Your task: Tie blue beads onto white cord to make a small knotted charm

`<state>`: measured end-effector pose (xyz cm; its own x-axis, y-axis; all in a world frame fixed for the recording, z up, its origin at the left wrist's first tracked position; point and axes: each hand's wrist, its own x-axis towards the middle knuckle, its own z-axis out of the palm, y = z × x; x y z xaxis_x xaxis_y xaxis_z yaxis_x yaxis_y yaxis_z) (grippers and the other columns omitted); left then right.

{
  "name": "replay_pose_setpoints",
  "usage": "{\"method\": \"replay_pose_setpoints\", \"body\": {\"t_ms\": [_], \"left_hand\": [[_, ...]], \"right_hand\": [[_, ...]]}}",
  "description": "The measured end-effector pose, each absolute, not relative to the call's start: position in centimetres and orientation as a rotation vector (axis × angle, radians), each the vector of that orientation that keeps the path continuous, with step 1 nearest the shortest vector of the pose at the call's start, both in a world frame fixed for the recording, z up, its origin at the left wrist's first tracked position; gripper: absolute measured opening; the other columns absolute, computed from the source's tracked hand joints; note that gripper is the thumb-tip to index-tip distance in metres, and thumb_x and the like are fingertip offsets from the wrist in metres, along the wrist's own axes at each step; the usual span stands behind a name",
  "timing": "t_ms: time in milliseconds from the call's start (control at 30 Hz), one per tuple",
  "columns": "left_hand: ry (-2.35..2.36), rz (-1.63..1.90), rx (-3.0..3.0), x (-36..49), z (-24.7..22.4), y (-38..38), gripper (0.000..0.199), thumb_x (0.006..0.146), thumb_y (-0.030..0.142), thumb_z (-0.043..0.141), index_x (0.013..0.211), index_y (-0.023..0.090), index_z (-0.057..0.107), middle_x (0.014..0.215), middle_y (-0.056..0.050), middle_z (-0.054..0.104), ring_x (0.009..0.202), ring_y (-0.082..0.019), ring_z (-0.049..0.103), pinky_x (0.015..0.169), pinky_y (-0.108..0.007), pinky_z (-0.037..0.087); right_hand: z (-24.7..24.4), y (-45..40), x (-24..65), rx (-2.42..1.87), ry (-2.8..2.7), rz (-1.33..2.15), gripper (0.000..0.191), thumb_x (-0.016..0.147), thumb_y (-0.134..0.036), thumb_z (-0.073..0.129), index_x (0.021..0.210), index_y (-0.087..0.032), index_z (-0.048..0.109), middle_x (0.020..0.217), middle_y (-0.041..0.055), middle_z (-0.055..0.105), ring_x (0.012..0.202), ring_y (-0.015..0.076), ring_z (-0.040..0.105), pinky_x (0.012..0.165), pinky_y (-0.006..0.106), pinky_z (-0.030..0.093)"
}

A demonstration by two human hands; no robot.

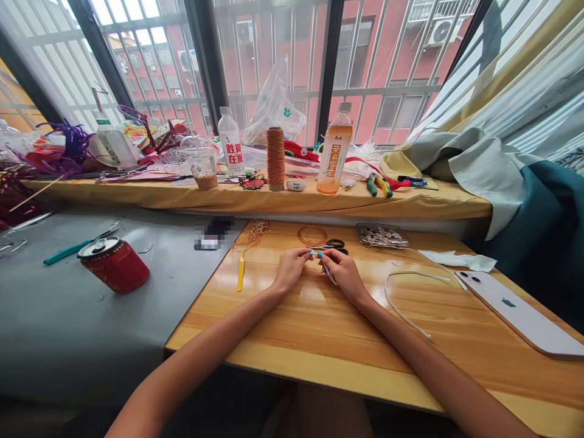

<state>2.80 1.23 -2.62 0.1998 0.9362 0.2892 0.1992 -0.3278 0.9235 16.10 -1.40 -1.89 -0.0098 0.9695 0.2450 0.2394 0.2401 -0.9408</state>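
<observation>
My left hand [292,269] and my right hand [345,275] meet above the wooden table, thumbs and forefingers pinched together. A tiny orange and white piece shows between the fingertips, too small to name. A narrow white strip-like thing [330,275] sticks out below my right fingers; its upper part is hidden. Just behind the hands lie black-handled scissors [336,244] and a coil of copper-coloured wire [312,235]. Left of my left hand are yellow tweezers [240,271] and a pile of short copper-coloured wires [256,233].
A clear tray of small pieces [383,235], a bent white cord [393,304], a tissue [456,260] and a phone [520,310] lie to the right. A red can [116,267] and teal-handled pliers [73,249] are left. Bottles and a wire spool [275,159] line the sill.
</observation>
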Motion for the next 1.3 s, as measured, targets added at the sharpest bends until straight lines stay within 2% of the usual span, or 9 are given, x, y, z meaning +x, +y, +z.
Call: {"method": "replay_pose_setpoints", "body": {"t_ms": [267,367,467,600,767,833,1300], "left_hand": [[1.151,1.134,1.823,2.9,-2.1,1.4,0.031,0.076,0.01,0.041,0.101,0.014,0.059,0.094,-0.008,0.059,0.088,-0.014,0.052,0.083,-0.026,0.038],[1.151,1.11,1.854,2.8,-2.0,1.2,0.034,0.076,0.009,0.04,0.105,0.015,0.057,0.087,-0.006,0.056,0.083,-0.013,0.051,0.081,-0.026,0.038],[1.109,1.119,1.862,2.9,-2.4,1.1,0.034,0.075,0.007,0.039,0.1,0.017,0.06,0.078,-0.003,0.053,0.076,-0.012,0.05,0.077,-0.025,0.039],[0.989,1.136,1.692,3.1,-2.9,1.2,0.036,0.073,0.004,0.039,0.103,0.016,0.055,0.077,-0.001,0.053,0.063,-0.008,0.052,0.067,-0.023,0.042],[0.94,1.184,1.451,3.2,-2.9,1.4,0.016,0.069,0.006,0.047,0.081,0.012,0.055,0.07,0.0,0.055,0.06,-0.008,0.054,0.061,-0.02,0.041],[0.93,1.187,1.427,3.3,-2.9,1.4,0.014,0.068,0.005,0.047,0.076,0.012,0.056,0.068,0.0,0.056,0.06,-0.008,0.053,0.061,-0.02,0.041],[0.841,1.124,1.244,3.4,-2.6,1.1,0.011,0.063,0.012,0.054,0.072,0.012,0.06,0.067,0.0,0.057,0.056,-0.007,0.05,0.059,-0.02,0.041]], "right_hand": [[-1.8,-1.2,16.1,-1.205,-1.435,0.937,0.027,0.066,-0.043,0.053,0.069,-0.016,0.056,0.058,-0.0002,0.054,0.049,0.0098,0.047,0.047,0.022,0.037],[-1.9,-1.1,16.3,-1.191,-1.391,0.956,0.028,0.066,-0.043,0.054,0.071,-0.015,0.056,0.059,0.0002,0.054,0.05,0.01,0.048,0.048,0.022,0.039],[-2.1,-0.9,16.4,-1.185,-1.379,0.964,0.028,0.066,-0.042,0.054,0.072,-0.015,0.056,0.061,0.0007,0.055,0.051,0.0106,0.048,0.05,0.023,0.041],[-2.4,-0.7,16.5,-1.176,-1.408,0.907,0.027,0.068,-0.041,0.053,0.075,-0.016,0.057,0.061,0.0003,0.054,0.053,0.0114,0.049,0.051,0.024,0.041],[-2.4,-0.9,16.6,-1.217,-1.481,0.762,0.025,0.072,-0.039,0.049,0.078,-0.016,0.058,0.063,0.0011,0.055,0.056,0.0119,0.05,0.054,0.024,0.041],[-2.3,-1.0,16.6,-1.23,-1.488,0.731,0.026,0.073,-0.039,0.049,0.078,-0.015,0.058,0.065,0.0018,0.056,0.056,0.0121,0.051,0.055,0.024,0.041],[-2.2,-0.9,16.5,-1.253,-1.528,0.716,0.026,0.074,-0.038,0.047,0.081,-0.015,0.057,0.065,0.0011,0.055,0.057,0.0126,0.052,0.056,0.025,0.04]]}}
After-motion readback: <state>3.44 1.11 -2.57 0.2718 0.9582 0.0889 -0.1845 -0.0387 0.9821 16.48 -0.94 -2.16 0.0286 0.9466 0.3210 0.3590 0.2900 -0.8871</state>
